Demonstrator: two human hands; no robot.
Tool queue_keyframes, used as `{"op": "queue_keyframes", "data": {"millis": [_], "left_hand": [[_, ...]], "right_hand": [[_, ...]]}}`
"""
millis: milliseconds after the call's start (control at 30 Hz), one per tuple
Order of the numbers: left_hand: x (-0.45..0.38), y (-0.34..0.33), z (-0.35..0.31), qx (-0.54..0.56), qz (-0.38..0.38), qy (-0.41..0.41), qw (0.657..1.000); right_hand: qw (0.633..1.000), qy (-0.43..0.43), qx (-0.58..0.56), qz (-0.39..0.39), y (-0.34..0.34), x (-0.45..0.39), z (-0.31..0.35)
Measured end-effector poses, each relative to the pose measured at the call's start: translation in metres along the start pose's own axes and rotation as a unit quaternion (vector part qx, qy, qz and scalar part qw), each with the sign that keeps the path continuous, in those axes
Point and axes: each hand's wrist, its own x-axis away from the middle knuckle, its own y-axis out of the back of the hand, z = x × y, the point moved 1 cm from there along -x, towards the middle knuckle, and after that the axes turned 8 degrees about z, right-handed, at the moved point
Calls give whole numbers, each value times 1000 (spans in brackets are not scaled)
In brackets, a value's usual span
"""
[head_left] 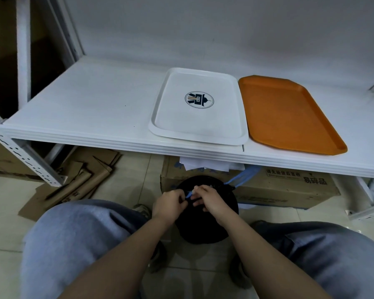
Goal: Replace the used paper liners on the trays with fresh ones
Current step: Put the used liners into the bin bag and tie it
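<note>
Below the shelf (73, 117), both hands, left (168, 205) and right (212, 201), pinch a blue strip (188, 194) over the bin (203, 229). White tray (160, 117) and orange tray (289, 117) lie bare. Paper (194, 164) near: light, floppy; lift by edges.

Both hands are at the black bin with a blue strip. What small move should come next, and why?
Probably finish with the blue strip that the left hand and right hand pinch over the black bin, then reach for the white sheets under the shelf: white tray and orange tray lie bare.
</note>
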Motion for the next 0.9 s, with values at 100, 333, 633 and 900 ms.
{"op": "queue_keyframes", "data": {"millis": [100,333,633,900], "left_hand": [[1,0,1,5,3,1,1000],[4,-1,2,15,-10,7,1000],[0,-4,0,9,39,7,999],[-3,-5,4,79,34,12,996]], "right_hand": [[999,37,29,-3,-3,-1,-2],[977,61,193,-64,-6,-13,-11],[976,90,193,-53,7,-8,-6],[993,55,104,-25,10,-3,-1]]}}
